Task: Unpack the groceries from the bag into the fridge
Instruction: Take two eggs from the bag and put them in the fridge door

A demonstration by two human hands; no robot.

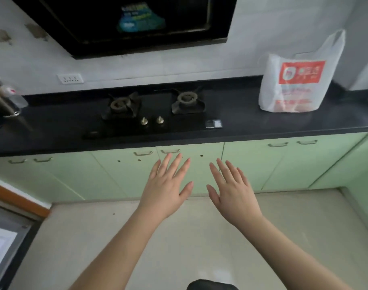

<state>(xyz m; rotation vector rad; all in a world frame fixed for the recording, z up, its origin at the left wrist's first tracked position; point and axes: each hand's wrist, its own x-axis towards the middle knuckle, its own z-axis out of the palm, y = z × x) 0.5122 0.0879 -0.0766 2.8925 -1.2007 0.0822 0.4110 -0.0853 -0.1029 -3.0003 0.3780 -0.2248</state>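
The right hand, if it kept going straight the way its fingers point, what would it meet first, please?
The right hand is open, fingers aimed forward and slightly left. Straight on, it would probably meet the green cabinet doors below the black counter first, not the grocery bag, far off to the right. Depth is unclear.

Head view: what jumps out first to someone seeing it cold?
Two bare hands, left hand and right hand, held out side by side with fingers spread, holding nothing, in front of the green cabinets. Next, the white plastic bag with a red logo, upright at the right end of the black countertop. Left of it sits a two-burner gas stove under a black range hood.
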